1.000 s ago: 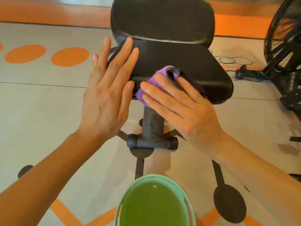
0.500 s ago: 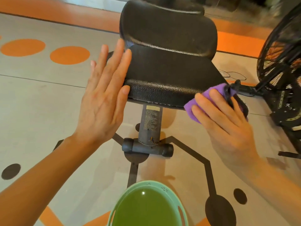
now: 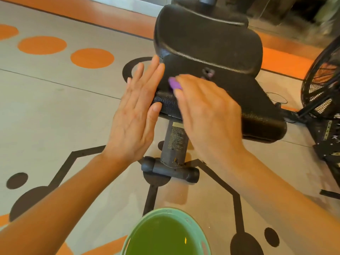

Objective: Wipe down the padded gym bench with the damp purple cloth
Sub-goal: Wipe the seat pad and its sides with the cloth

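Pressing the purple cloth (image 3: 174, 84) flat against the seat pad of the padded gym bench (image 3: 239, 100), our right hand (image 3: 207, 115) covers nearly all of it; only a small purple corner peeks out past the fingertips, near the pad's left front corner. We cannot tell whether those fingers are curled into the cloth or simply lying straight on top of it, since the hand is blurred and hides its own underside. Our left hand (image 3: 136, 115) is spread with straight, relaxed fingers, gripping nothing, its fingertips resting against the pad's left edge just beside the cloth, as if steadying the bench.

What matters for the coming stroke, we judge, is direction. The cloth sits at the left end of the seat, and the unwiped run of black padding stretches away to the right toward the far corner, and up and away toward the backrest pad (image 3: 207, 41). The seat's long axis runs from near-left to far-right as we see it, so a sweep to the right would follow it. Our right hand is the one on the cloth and the nearer one to that open stretch; the left blocks any further travel leftward

Below us, a green basin (image 3: 128, 242) of liquid waits on the floor (image 3: 55, 107)
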